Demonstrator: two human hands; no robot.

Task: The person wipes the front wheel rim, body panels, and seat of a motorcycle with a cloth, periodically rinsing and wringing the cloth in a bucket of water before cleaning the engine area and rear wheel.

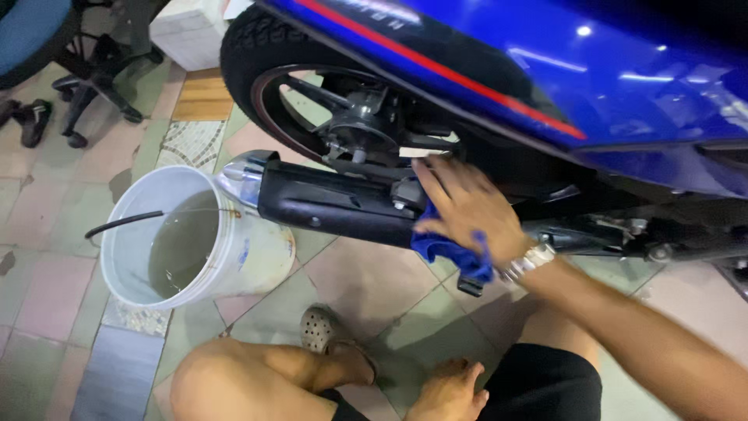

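Observation:
My right hand point(466, 204) presses a blue cloth point(452, 248) against the rear of a blue motorcycle point(623, 70), where the black exhaust muffler point(335, 204) meets the frame. Its fingers spread over the cloth and point up and left toward the rear wheel hub point(360, 125). A metal watch point(528, 261) sits on that wrist. My left hand point(449, 390) rests low on the tiled floor between my knees, holding nothing. I am squatting, with my bare knee point(234, 383) and a sandalled foot point(327, 337) at the bottom.
A white bucket point(257, 257) of water stands on the floor left of the muffler, with a black hose point(125, 224) dipping into it. A rolling chair base point(93, 78) and a dark shoe point(33, 121) are at the upper left. The rear tyre point(241, 47) is above the bucket.

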